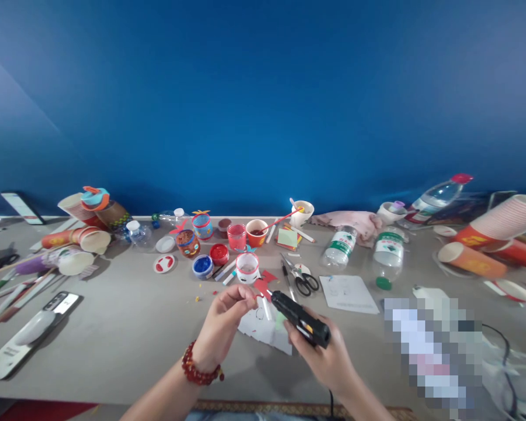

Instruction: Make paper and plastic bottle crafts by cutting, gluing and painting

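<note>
My left hand (225, 318), with a red bead bracelet (197, 365) at the wrist, pinches a small red paper piece (262, 287) at its edge. My right hand (333, 359) is wrapped round a black hot glue gun (298, 317), its nozzle pointing at the red paper and close to it or touching it. Just beyond my fingers stands a small clear cup with red and white bands (248, 269). Beneath my hands lies a white paper sheet (263, 333). Black-handled scissors (305, 284) and a pen (288, 280) rest to the right of the cup.
Open blue paint (202, 267) and red paint (220, 254) jars stand behind my left hand. Plastic bottles (341, 248) and stacked paper cups (504, 222) are on the right. A phone (33, 336) lies on the left. The glue gun's cord (332, 403) drops over the front edge.
</note>
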Action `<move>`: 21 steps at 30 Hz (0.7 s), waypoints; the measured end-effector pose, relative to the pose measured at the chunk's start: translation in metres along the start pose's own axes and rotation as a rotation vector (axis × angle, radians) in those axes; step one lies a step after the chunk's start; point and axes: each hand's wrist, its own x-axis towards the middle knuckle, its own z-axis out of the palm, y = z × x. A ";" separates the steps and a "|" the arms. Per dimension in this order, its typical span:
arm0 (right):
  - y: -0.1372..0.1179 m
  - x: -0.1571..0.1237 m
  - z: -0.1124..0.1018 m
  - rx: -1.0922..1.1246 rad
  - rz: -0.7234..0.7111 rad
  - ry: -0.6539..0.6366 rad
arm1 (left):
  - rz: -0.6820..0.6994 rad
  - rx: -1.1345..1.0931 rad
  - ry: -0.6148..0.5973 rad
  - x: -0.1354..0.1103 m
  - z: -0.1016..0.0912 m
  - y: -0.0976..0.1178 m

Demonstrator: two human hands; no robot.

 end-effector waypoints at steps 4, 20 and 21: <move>0.018 -0.005 -0.004 -0.199 -0.120 0.150 | -0.061 -0.029 -0.009 -0.001 -0.005 -0.003; 0.117 -0.033 -0.080 -0.921 0.025 0.035 | -0.241 -0.143 -0.059 0.003 -0.021 -0.017; 0.113 -0.031 -0.083 -0.921 -0.008 0.038 | -0.253 -0.151 -0.059 0.003 -0.021 -0.017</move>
